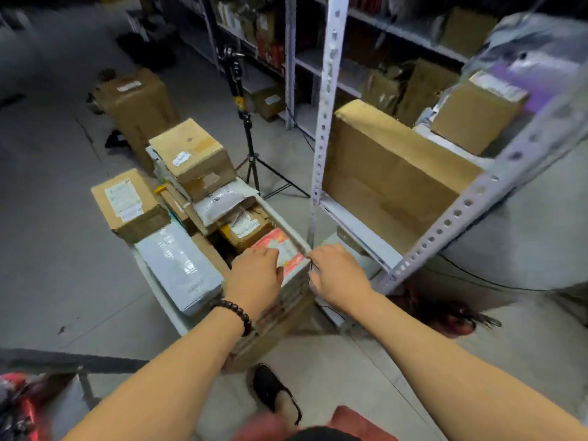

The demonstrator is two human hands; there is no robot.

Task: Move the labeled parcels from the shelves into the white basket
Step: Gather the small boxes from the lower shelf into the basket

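The white basket [284, 218] stands on the floor, piled with labeled parcels: cardboard boxes [192, 157], a grey mailer bag [178, 265] and a box [127, 202] on its left edge. A red and white parcel [276, 240] lies at the basket's near right corner. My left hand [254, 276] grips its near edge from above. My right hand [337, 275] curls its fingers at the parcel's right edge by the basket rim; the fingertips are hidden. A large flat cardboard box [381, 176] and a smaller labeled box [477, 114] sit on the grey metal shelf [451, 218] to the right.
A black tripod [246, 128] stands just behind the basket. A tall cardboard box [136, 103] lies on the floor further back. More shelves with parcels [410, 90] line the rear. My shoe [275, 393] is on the floor in front of the basket.
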